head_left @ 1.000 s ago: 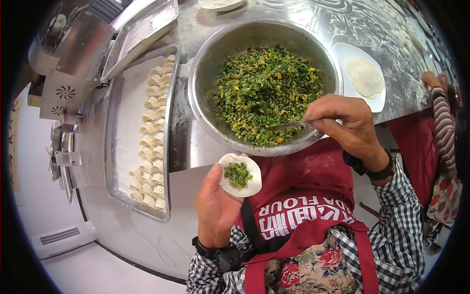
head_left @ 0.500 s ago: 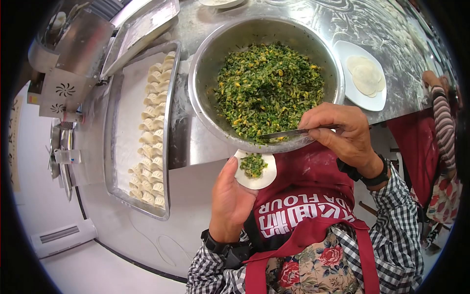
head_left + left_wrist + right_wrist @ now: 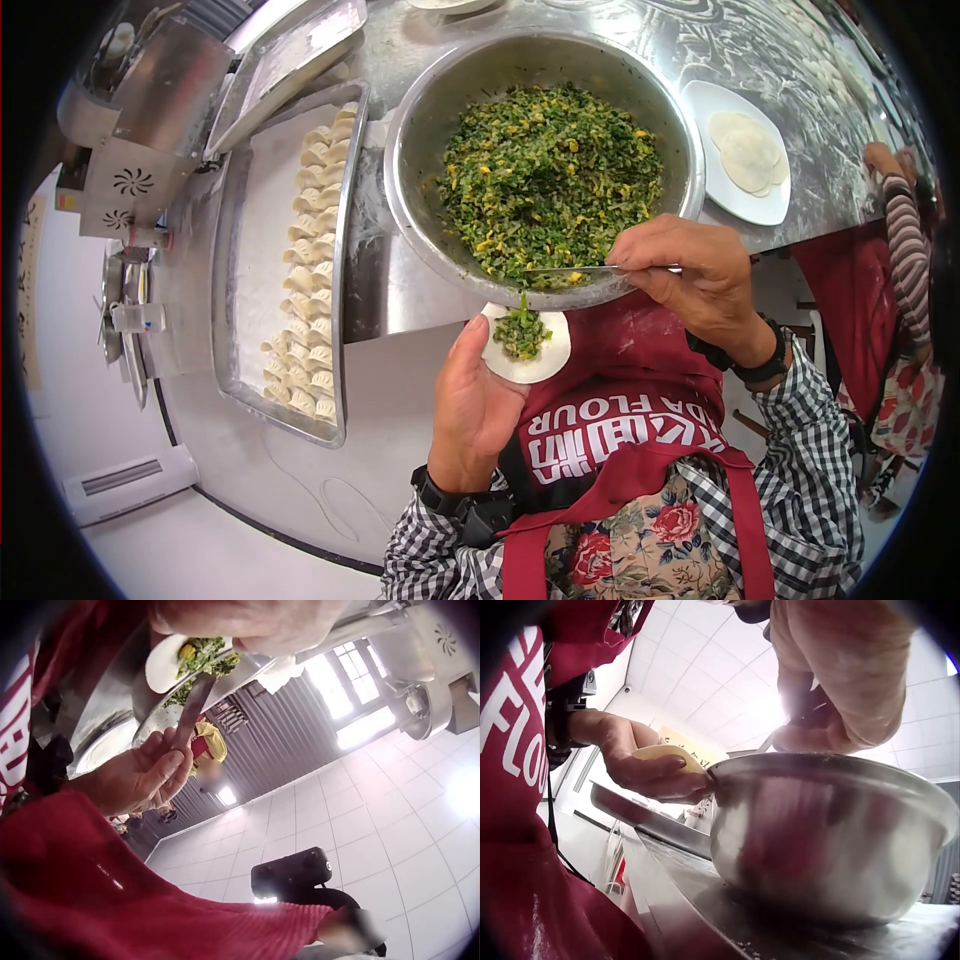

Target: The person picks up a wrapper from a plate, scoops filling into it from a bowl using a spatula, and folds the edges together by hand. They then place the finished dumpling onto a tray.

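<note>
Cradling a soft, floppy wrapper with filling on left hand, fingers curled beneath, beside the bowl; right hand pinching a thin spatula. Best supported underneath, probably tears easily.

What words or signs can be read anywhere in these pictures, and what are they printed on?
"DA FLOUR": white capitals on the red cloth apron, seen upside down in the head view; the start of the word is hidden in a fold.
Large white Chinese characters sit beside it on the same apron, too creased to read.
"FLO": part of the same print in the right wrist view.
The grey metal machine bears only fan-shaped vent marks, no text.
The strip on the left wall is too blurred to read.
</note>
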`<action>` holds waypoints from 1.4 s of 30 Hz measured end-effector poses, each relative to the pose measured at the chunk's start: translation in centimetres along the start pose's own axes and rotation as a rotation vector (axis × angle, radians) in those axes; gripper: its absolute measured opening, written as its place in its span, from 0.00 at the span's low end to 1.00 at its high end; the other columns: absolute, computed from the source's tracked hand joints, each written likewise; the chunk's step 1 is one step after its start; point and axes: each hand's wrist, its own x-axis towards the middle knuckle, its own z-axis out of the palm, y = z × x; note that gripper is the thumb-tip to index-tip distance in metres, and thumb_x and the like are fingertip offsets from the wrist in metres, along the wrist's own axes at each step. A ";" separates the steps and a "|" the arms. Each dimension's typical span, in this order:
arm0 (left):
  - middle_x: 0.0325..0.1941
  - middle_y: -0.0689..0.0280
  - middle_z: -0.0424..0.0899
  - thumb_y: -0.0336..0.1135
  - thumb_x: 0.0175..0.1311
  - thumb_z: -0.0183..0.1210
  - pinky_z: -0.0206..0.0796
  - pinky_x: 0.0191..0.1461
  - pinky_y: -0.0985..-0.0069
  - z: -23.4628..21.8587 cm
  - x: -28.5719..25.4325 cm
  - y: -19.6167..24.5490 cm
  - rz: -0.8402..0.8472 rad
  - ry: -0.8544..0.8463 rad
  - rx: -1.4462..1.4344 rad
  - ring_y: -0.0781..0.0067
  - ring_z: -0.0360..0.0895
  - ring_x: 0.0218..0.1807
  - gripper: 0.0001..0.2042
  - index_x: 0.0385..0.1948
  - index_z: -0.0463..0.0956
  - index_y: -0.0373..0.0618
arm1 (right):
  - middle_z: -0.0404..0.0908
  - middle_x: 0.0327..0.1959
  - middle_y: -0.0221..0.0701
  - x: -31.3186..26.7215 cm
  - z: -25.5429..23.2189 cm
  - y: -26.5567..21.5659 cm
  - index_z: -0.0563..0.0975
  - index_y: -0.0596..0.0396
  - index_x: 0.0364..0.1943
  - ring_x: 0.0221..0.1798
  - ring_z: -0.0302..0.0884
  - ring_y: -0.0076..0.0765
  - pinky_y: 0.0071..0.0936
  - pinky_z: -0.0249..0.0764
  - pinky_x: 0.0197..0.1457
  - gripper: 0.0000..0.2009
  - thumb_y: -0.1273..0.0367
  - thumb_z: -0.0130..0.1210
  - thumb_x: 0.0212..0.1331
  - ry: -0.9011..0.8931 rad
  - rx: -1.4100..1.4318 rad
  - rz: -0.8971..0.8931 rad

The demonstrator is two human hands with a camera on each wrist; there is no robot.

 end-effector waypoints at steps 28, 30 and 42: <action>0.55 0.57 0.70 0.37 0.66 0.42 0.58 0.61 0.62 -0.2 0.1 -0.3 0.011 0.002 -0.001 0.62 0.68 0.57 0.18 0.53 0.62 0.35 | 0.79 0.31 0.39 -1.5 0.1 -1.3 0.76 0.61 0.30 0.32 0.78 0.37 0.25 0.74 0.34 0.05 0.80 0.56 0.49 -0.051 0.072 -0.121; 0.55 0.57 0.70 0.37 0.66 0.42 0.58 0.61 0.62 0.1 0.0 -0.3 0.010 0.006 -0.002 0.62 0.68 0.57 0.18 0.53 0.62 0.36 | 0.79 0.31 0.39 -1.3 0.0 -1.1 0.76 0.61 0.30 0.33 0.78 0.36 0.25 0.74 0.34 0.04 0.79 0.56 0.49 0.013 0.029 -0.071; 0.55 0.57 0.70 0.37 0.66 0.43 0.59 0.61 0.62 -0.1 0.0 -0.4 0.011 -0.001 0.007 0.62 0.67 0.57 0.18 0.53 0.61 0.35 | 0.79 0.32 0.40 -1.7 -0.3 -0.8 0.77 0.62 0.29 0.34 0.78 0.36 0.24 0.74 0.35 0.04 0.79 0.57 0.48 0.007 0.025 -0.066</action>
